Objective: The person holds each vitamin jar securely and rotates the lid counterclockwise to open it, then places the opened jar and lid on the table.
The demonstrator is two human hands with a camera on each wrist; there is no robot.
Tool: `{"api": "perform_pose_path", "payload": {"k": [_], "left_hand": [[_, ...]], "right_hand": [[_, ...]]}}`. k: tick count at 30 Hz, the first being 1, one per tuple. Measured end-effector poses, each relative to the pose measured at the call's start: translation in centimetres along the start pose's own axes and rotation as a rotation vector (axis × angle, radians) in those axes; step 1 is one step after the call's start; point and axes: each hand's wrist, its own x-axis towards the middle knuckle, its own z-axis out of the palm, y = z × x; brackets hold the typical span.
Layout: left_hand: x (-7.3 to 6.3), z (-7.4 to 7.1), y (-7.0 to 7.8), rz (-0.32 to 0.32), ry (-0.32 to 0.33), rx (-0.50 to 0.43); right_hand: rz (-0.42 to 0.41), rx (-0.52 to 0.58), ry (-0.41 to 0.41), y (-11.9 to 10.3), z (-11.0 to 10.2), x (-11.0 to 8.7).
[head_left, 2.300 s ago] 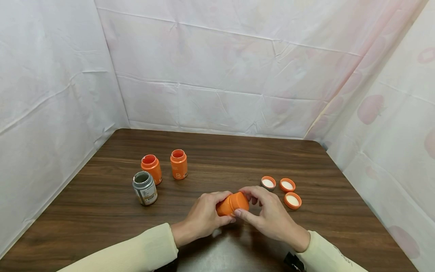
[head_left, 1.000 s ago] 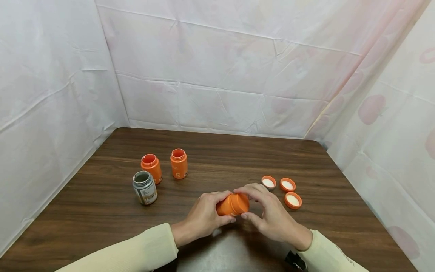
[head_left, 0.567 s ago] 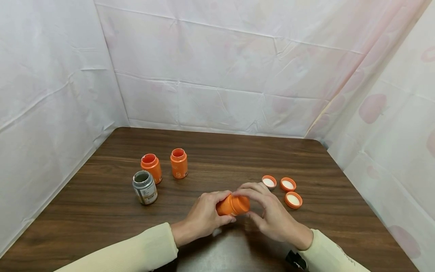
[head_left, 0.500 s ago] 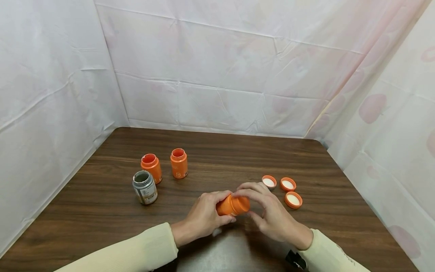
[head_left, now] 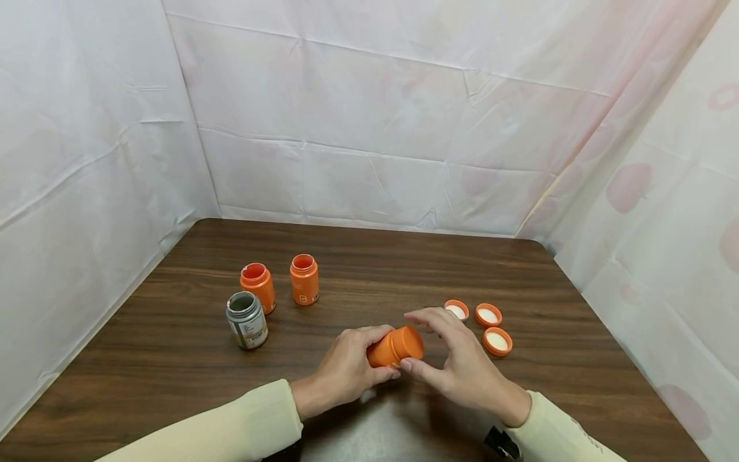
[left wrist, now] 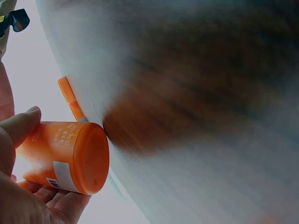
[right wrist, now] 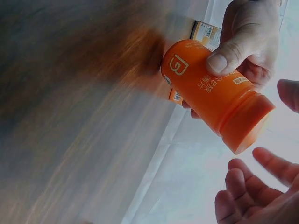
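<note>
An orange pill bottle (head_left: 381,353) with its orange screw cap (head_left: 409,342) on is held tilted low over the table, cap toward the right. My left hand (head_left: 343,366) grips its body, thumb on the near side. Around the cap, my right hand (head_left: 467,366) is spread. In the right wrist view, a gap shows between the right hand's fingers (right wrist: 271,168) and the cap (right wrist: 247,122). In the left wrist view, the bottle's base (left wrist: 92,158) and a white label face the camera.
Two uncapped orange bottles (head_left: 304,280) (head_left: 260,289) and an uncapped grey bottle (head_left: 248,324) stand upright at left on the brown table (head_left: 369,256). Three caps (head_left: 456,310) (head_left: 488,314) (head_left: 497,341) lie white inside up, just beyond my right hand. Pale sheets hang around the table.
My right hand has let go of the cap and regripped around it; its fingers have now lifted off while its thumb has come nearer. The left hand keeps the bottle in place.
</note>
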Motion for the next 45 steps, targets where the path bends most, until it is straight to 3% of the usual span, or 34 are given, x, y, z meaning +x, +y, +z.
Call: {"api": "perform_pose_path", "payload": {"k": [10, 19, 45], "left_hand": [[0.1, 0.0, 0.0, -0.003, 0.000, -0.015], [0.1, -0.1, 0.0, -0.010, -0.009, -0.026], [0.2, 0.0, -0.1, -0.009, -0.007, 0.001]], "right_hand": [[0.075, -0.063, 0.051, -0.1, 0.4, 0.1], [0.124, -0.086, 0.047, -0.1, 0.7, 0.3], [0.026, -0.082, 0.031, 0.2, 0.8, 0.3]]}}
